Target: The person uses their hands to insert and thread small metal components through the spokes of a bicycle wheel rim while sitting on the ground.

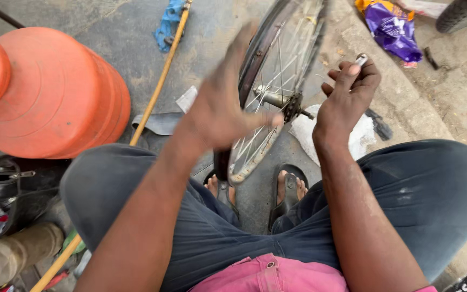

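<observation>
Sitting low over the ground, a person holds one bicycle wheel (pixel 277 81) upright between the knees, its lower rim resting near the two sandalled feet. The left hand (pixel 220 103) is blurred, fingers spread flat and lying against the rim and spokes by the hub (pixel 277 100); nothing is pinched in that grip. The right hand (pixel 347 97) sits just right of the wheel, its grip pressed together around one small metal tool (pixel 361 59), whose tip shows above the fingers.

To do this well, I judge the wheel should stay braced between the legs while the open palm moves the rim, so the right hand can bring the tool to the spokes without the wheel tipping.

Counted: one orange pot (pixel 49 92) at the left edge of the ground, one long yellow stick (pixel 158 86) running from top centre to bottom left, one blue rag (pixel 168 24) on it, one white cloth (pixel 304 132) beneath the hub, one purple bag (pixel 390 30) at the top right, and one tyre (pixel 463 13) in the far corner.
</observation>
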